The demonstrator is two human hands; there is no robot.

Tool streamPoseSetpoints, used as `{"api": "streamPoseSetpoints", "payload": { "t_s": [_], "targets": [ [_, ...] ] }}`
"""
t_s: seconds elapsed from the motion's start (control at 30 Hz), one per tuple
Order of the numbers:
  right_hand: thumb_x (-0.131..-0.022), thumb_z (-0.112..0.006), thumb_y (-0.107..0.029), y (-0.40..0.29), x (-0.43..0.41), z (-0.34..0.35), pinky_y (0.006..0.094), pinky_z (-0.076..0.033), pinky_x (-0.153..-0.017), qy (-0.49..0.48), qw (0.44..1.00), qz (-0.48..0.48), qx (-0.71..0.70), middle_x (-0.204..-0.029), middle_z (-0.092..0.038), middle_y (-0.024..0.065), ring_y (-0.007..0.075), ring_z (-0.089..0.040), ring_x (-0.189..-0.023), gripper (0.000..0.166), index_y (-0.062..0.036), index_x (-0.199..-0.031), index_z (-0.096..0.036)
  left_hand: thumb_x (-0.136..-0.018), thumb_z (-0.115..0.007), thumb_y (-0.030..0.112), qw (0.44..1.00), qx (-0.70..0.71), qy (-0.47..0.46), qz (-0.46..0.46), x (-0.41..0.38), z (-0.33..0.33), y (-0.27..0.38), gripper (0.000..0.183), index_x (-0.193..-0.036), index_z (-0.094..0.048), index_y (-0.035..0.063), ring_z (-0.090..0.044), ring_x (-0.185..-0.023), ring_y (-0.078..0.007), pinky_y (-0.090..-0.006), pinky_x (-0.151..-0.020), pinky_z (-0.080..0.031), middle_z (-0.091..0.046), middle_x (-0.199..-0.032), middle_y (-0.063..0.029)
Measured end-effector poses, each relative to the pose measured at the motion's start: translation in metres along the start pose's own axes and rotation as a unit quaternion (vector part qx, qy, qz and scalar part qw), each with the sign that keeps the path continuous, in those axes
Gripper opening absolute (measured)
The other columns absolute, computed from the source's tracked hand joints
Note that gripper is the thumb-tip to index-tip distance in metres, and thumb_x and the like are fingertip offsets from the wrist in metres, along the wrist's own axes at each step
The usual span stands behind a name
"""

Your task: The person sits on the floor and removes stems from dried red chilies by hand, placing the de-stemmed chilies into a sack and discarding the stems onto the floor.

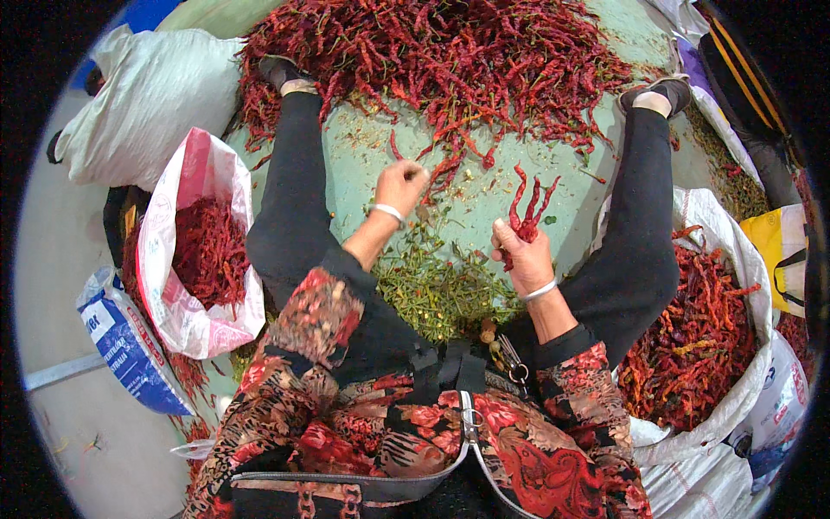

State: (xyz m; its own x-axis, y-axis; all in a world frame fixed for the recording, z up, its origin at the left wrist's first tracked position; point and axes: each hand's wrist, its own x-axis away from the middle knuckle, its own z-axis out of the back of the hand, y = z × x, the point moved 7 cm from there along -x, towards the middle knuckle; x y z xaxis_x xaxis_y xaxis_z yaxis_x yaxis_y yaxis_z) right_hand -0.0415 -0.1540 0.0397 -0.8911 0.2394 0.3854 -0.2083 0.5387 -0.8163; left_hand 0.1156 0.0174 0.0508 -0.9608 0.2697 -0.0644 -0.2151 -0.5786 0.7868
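Note:
Several dried red chilli peppers [528, 224] are gripped in my right hand [528, 256], their tips pointing up from the fist. My left hand [399, 188] is curled above the pale green floor sheet, close to a few loose chillies [447, 168]; whether its fingers hold anything cannot be made out. Between my legs, below both hands, lies a heap of green and yellowish chilli stems [447, 279]. A large pile of dried red chillies [441, 58] spreads between and beyond my feet.
An open white and pink woven sack [152, 259] of dark red chillies stands at left, below a stuffed white sack [162, 97]. At right is an open white sack [758, 350] holding red and orange chillies. A yellow and white bag [771, 246] lies beyond it.

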Motion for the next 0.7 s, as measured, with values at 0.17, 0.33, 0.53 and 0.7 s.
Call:
{"api": "streamPoseSetpoints", "payload": {
  "t_s": [0.17,0.33,0.53,0.7],
  "targets": [
    [-0.08,-0.058,-0.014,0.0,-0.012,0.004,0.0237,-0.029,-0.04,0.044,0.998,-0.029,-0.03,-0.053,-0.042,-0.0011,0.0083,-0.036,-0.044,0.013,-0.0034,-0.074,-0.054,-0.071,-0.062,0.033,0.96,-0.279,-0.001,0.03,-0.074,-0.039,-0.031,0.032,-0.077,-0.064,0.0019,-0.058,-0.074,-0.0317,-0.0383,-0.069,-0.046,-0.061,-0.081,-0.0171],
    [-0.085,-0.054,-0.018,-0.003,-0.02,0.004,0.0224,-0.03,-0.041,0.026,0.999,-0.028,-0.021,-0.057,-0.045,0.0002,0.0073,-0.038,-0.045,0.02,0.0009,-0.09,-0.056,-0.073,-0.061,0.022,0.989,-0.142,-0.003,-0.035,-0.073,-0.033,-0.02,0.02,-0.069,-0.062,0.0017,-0.056,-0.064,-0.0221,-0.0355,-0.061,-0.044,-0.059,-0.069,-0.0111],
    [-0.083,-0.057,-0.018,0.003,-0.021,-0.004,0.0209,-0.036,-0.046,0.008,0.994,0.035,0.107,-0.066,-0.053,-0.0004,0.0057,-0.044,-0.051,0.026,0.002,-0.1,-0.056,-0.074,-0.057,0.01,0.976,0.11,-0.19,-0.004,0.031,-0.043,0.033,0.012,-0.067,-0.057,0.0007,-0.048,-0.053,-0.0085,-0.0266,-0.051,-0.04,-0.053,-0.054,-0.002],
    [-0.08,-0.062,-0.018,-0.003,-0.007,-0.021,0.0197,-0.034,-0.046,-0.059,0.98,0.115,0.154,-0.061,-0.051,-0.0044,0.0044,-0.043,-0.051,0.018,-0.0011,-0.082,-0.058,-0.08,-0.053,0.011,0.967,0.097,-0.217,-0.094,0.088,-0.044,0.068,0.013,-0.072,-0.054,0.0008,-0.042,-0.057,-0.0063,-0.0242,-0.053,-0.038,-0.047,-0.058,-0.0011]
  ]
}}
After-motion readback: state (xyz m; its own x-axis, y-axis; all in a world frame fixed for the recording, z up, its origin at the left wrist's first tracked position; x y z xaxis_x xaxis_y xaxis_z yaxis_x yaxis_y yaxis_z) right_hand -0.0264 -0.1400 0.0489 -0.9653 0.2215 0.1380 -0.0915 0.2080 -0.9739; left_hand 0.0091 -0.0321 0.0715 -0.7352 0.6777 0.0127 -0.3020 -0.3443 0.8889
